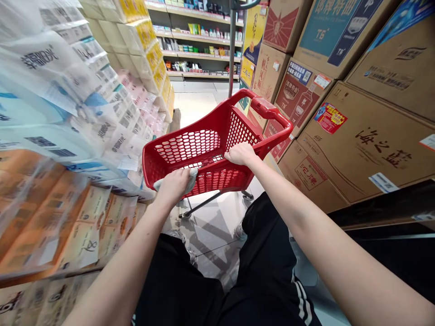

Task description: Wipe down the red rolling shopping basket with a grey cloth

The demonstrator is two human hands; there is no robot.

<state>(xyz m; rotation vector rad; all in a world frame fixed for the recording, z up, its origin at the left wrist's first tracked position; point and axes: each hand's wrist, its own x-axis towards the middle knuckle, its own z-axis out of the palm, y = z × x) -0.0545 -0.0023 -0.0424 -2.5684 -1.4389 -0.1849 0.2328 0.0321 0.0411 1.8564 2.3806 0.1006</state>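
Observation:
A red plastic shopping cart [190,129] with perforated walls stands at an angle before me on a wheeled metal frame. Its handle [263,108] points to the far right. My right hand [241,154] is closed around the near rim, close to the handle end. Lower left, my left hand [175,184] grips a pale grey cloth [193,179], pressed to the near rim at the other end. Part of the cloth is hidden beneath the fingers. The visible inside of the basket shows bare red grid.
Wrapped tissue packs [112,117] and orange packs [37,203] are stacked along the left. Cardboard cartons [367,145] form a wall on the right. A metal pole [232,50] rises behind the cart, and stocked shelves [200,36] stand across the tiled aisle [193,97].

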